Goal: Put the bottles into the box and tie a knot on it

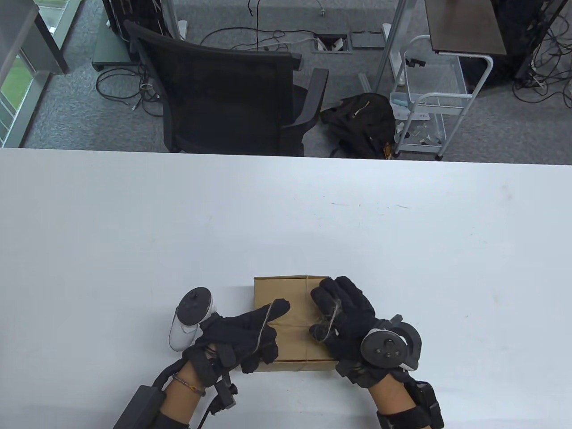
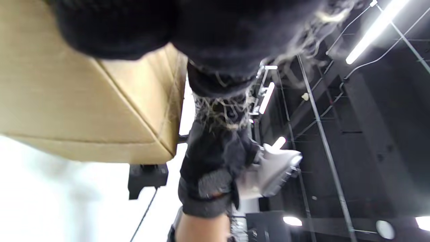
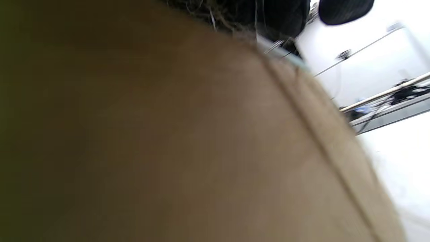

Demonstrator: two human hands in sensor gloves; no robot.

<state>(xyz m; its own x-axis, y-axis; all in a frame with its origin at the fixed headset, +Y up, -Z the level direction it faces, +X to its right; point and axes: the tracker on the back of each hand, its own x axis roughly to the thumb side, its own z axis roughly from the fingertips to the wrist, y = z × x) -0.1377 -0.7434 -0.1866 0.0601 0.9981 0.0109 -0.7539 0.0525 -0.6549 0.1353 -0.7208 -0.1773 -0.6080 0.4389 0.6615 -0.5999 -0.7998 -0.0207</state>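
Cardboard box [image 1: 292, 308]: brown, closed, set flat on the white desk [image 1: 134, 232] near its front edge, between the two gloved hands. Bottles are not to be seen (the flaps are shut).

Twine [image 1: 308, 321]: a pale fibrous strand is run across the lid from the far edge to the near edge and down the near side. Loose ends are led off to both hands.

Left hand [image 1: 243, 335]: laid over the box's left near corner, fingers partly curled, a strand of twine drawn across the forefinger and held between thumb and fingers. A white tracker [image 1: 190, 319] is strapped behind it.

Right hand [image 1: 342, 313]: placed on the right part of the lid, fingers bent, a frayed length of twine pinched at the thumb. A dark tracker [image 1: 389, 346] is carried on its back.

Left wrist view: the box's corner [image 2: 100, 111] is shown beside the right hand [image 2: 218, 151], with frayed fibres on the glove.

Right wrist view: filled by blurred cardboard [image 3: 168, 134]; the grip cannot be judged there.

Background: a black office chair [image 1: 232, 98], a black bag [image 1: 362, 123] and a white wire trolley [image 1: 429, 103] are stood beyond the desk.
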